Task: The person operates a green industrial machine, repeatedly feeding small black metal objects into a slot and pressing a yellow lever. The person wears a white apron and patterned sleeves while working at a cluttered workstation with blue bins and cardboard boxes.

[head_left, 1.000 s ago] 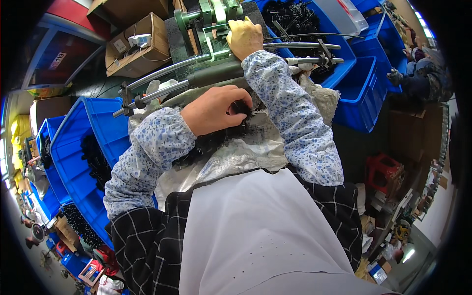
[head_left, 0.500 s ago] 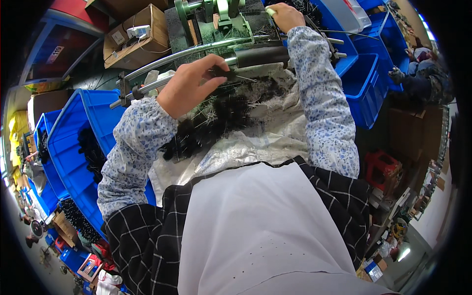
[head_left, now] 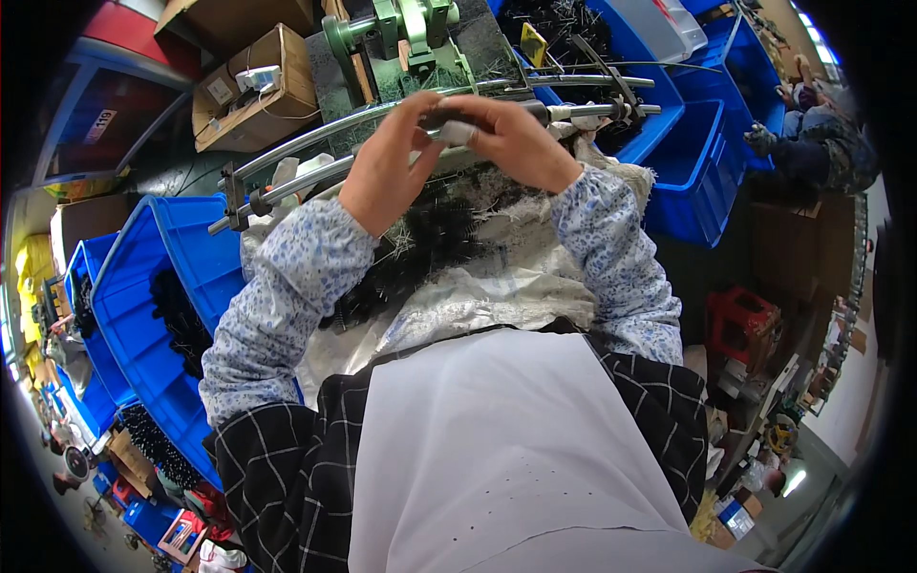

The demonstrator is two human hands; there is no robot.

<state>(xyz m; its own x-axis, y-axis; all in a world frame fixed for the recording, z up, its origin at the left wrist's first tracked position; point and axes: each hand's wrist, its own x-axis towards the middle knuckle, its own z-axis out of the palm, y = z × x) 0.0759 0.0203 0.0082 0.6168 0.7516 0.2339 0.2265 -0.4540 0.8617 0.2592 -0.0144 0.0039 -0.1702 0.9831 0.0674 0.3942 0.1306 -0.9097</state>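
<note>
My left hand (head_left: 387,172) and my right hand (head_left: 521,143) meet in front of the machine, with fingers curled and fingertips close together. The thumb of the right hand carries a pale wrap. Whatever the fingers pinch is hidden or too small to name; something dark shows between them. Just behind the hands runs a curved metal rail (head_left: 287,146). Below them, a heap of black bristly brushes (head_left: 430,239) with thin wire ends lies on a whitish woven sack (head_left: 506,296) over my lap. Beyond the hands stands a green machine (head_left: 415,38) on a dark, dusty plate.
A blue bin (head_left: 143,286) with black bristly pieces stands to the left, and another blue bin (head_left: 650,105) to the right holds similar pieces. A cardboard box (head_left: 258,95) sits at the far left. Another person (head_left: 812,143) is at the right edge.
My right hand has come down and left from beside the machine to meet my left hand. The left hand has moved slightly right and up. The view has shifted a little.
</note>
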